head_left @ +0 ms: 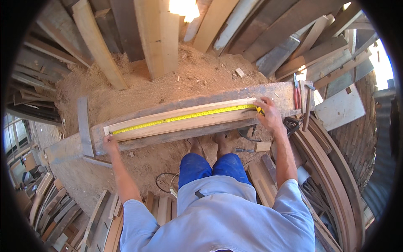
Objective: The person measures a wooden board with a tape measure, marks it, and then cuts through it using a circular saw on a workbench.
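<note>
Across the thick bench (280, 93) lies a pale board (189, 122), spanning between my hands, the yellow tape measure (184, 116) stretched along it. My right hand (270, 115) curls partly closed around the tape's case (260, 111); my left hand (111, 145) pinches the tape's other end. Beyond my right hand sit red-handled pliers (297, 96).

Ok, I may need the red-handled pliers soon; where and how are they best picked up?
Probably around both red handles, from the person's side and above: the pliers lie on the bench, handles toward the person, nose away. A wooden strip lies close on their right, so the left side looks freer.
</note>
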### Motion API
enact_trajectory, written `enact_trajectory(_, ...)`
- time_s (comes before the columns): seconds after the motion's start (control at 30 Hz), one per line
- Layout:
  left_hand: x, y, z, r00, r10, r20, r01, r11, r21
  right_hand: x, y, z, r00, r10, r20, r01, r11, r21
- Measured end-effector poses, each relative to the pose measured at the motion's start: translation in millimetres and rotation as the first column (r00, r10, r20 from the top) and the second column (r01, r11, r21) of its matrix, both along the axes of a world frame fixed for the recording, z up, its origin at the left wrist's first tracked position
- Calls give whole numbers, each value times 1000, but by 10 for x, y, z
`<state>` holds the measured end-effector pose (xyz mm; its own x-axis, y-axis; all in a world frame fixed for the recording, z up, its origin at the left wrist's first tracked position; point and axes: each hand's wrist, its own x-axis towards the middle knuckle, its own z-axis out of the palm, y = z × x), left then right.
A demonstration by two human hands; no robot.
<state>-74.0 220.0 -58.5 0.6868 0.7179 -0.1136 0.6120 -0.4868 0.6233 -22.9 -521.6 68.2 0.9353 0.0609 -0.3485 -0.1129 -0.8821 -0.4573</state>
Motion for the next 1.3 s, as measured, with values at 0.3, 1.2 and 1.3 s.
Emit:
enact_trajectory(0.3,-24,48,38,997,24,75,-26,999,33,-40,-481,-112,997,31,75,-31,1000,-7)
enact_trajectory(1.2,32,221,-40,991,110,71,-106,993,-61,6,-445,-113,991,26,134,-27,1000,7)
enact_trajectory(1.3,42,204,-14,988,107,110,-98,992,-83,15,-425,-116,993,21,119,-23,1000,15)
